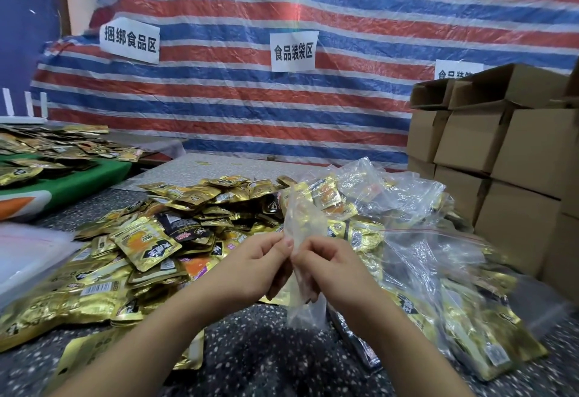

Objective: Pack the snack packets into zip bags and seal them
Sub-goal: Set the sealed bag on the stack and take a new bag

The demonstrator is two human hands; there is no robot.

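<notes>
Zip bag (301, 224) pinched between fingers (286, 244) of both hands

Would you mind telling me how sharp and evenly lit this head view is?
Head view: wide-angle bending bows the striped tarp; the filled zip bags at right smear with blur, the wall signs read sharply; glare glints off the gold snack packets; lighting soft.

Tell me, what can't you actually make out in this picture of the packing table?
All in the head view:
- Right-hand paper sign: its lower text is hidden behind the cardboard boxes.
- Empty zip bag: whether its mouth is open, covered where the left hand and right hand pinch it.
- Filled bags at right: packet counts, blurred by motion and glare.
- Print on the loose snack packets: too small.
</notes>
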